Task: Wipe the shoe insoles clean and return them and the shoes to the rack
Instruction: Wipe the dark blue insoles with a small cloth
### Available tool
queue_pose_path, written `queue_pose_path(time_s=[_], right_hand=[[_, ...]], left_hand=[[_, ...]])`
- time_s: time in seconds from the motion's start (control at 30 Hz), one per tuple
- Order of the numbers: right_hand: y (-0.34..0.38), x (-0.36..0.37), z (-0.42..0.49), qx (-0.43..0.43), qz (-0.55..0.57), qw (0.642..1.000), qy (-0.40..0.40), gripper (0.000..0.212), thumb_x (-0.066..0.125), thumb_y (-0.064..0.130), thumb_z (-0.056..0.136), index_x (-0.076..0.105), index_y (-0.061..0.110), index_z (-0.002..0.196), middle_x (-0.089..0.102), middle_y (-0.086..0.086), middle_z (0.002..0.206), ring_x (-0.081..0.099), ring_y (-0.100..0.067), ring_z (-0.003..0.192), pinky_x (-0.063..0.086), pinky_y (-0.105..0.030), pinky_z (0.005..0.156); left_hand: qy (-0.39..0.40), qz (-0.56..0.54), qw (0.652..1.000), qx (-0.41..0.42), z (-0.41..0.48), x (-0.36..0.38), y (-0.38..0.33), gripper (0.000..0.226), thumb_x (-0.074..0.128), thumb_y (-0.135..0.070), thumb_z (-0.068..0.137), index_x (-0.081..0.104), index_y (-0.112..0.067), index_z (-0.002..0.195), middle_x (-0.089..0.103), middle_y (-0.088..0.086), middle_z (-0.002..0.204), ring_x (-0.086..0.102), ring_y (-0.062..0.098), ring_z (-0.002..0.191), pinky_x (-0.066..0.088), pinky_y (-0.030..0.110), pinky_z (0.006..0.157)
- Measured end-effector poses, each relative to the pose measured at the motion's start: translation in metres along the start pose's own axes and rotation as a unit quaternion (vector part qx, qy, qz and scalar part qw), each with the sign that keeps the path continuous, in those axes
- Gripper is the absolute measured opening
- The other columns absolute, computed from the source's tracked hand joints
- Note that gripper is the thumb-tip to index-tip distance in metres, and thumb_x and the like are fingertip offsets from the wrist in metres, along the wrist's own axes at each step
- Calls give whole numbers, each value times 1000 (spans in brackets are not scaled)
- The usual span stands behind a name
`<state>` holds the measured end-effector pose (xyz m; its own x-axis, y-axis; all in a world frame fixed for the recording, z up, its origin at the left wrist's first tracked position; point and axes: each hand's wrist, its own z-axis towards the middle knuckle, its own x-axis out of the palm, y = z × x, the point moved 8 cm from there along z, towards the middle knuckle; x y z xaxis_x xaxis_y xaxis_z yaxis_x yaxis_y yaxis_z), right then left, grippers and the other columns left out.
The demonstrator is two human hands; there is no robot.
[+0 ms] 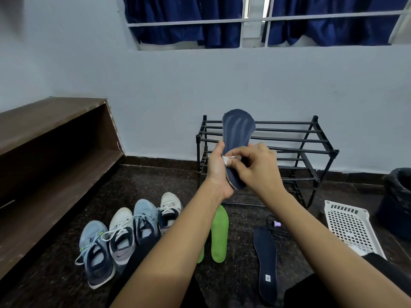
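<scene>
My left hand [216, 167] grips the lower half of a dark blue insole [236, 132], held upright in front of the black shoe rack [289, 150]. My right hand [255, 167] pinches a small white wipe [230, 158] against the insole's middle. A second dark blue insole [265, 263] lies flat on the floor at the right. Two green insoles [220, 234] lie side by side below my left forearm, one mostly hidden. Several shoes stand in a row at the left: a light blue sneaker [94, 252], a white one [121, 236], another blue [145, 221] and another white [169, 210].
A brown wooden bench or shelf [51, 138] runs along the left wall. A white perforated basket [351, 227] lies at the right, with a black-lined bin [398, 196] behind it. A small purple object with a black cord [277, 224] sits on the dark speckled floor.
</scene>
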<state>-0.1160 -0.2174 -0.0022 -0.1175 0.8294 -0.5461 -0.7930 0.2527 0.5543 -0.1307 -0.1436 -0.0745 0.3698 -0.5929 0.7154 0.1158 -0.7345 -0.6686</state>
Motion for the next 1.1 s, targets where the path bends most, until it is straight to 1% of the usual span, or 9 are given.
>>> queue_pose_path(time_s=[0.13,0.27,0.4,0.47,0.63,0.77,0.93,1.03,1.1], right_hand=[[-2,-4,4,26,-49,997,-45,8,72,31,78,73,32,86,66,4,72,53,-22,84,27,-34,76],[0,7,8,33,12,999,15,10,70,33,75,73,32,84,68,6,74,60,-21,80,47,-44,78],[8,9,8,26,49,996,72,13,76,17,75,76,23,87,63,3,89,54,-5,78,36,-5,70],[12,10,5,24,70,992,98,15,77,13,74,76,22,86,59,5,93,53,4,81,32,0,68],[14,15,0,-9,78,986,148,19,77,13,72,75,29,83,64,-1,81,46,0,77,34,-10,69],[8,13,1,-13,106,979,176,20,79,11,72,75,28,81,60,3,84,43,-2,112,38,-10,81],[1,1,3,-12,101,990,102,21,79,20,70,72,37,80,64,-1,85,49,0,89,38,-18,83],[-6,-6,4,5,56,998,22,12,74,33,70,73,36,82,65,2,84,53,-6,93,37,-36,90],[-9,-11,5,14,-7,1000,-15,9,73,32,76,72,35,85,63,7,75,51,-13,90,29,-37,84]], left_hand=[[-26,8,999,-18,2,0,10,60,30,-60,98,68,-14,95,70,7,84,67,22,81,51,32,73],[-51,1,999,-4,6,-8,-1,62,30,-57,98,69,-12,81,69,6,76,67,21,73,51,31,69],[-22,-13,999,23,6,-9,-16,70,28,-48,101,78,-8,72,72,8,80,70,20,70,54,31,72],[-12,-30,999,30,6,-9,-24,62,30,-45,100,74,-2,92,70,11,90,68,22,81,57,31,74],[-6,-50,997,66,7,-10,-39,58,30,-42,100,56,2,127,61,19,110,66,25,91,58,31,75],[4,-42,997,68,6,-3,-36,59,31,-41,99,52,1,134,63,19,107,66,25,92,57,31,75],[3,-40,998,57,6,5,-26,61,29,-47,101,59,1,124,65,15,104,66,24,94,58,32,76],[10,-26,999,35,3,12,-11,63,26,-54,100,65,-4,103,66,10,91,64,22,85,53,33,77],[4,-3,1000,18,3,14,1,62,26,-55,100,65,-7,96,64,9,86,64,21,81,51,32,74]])
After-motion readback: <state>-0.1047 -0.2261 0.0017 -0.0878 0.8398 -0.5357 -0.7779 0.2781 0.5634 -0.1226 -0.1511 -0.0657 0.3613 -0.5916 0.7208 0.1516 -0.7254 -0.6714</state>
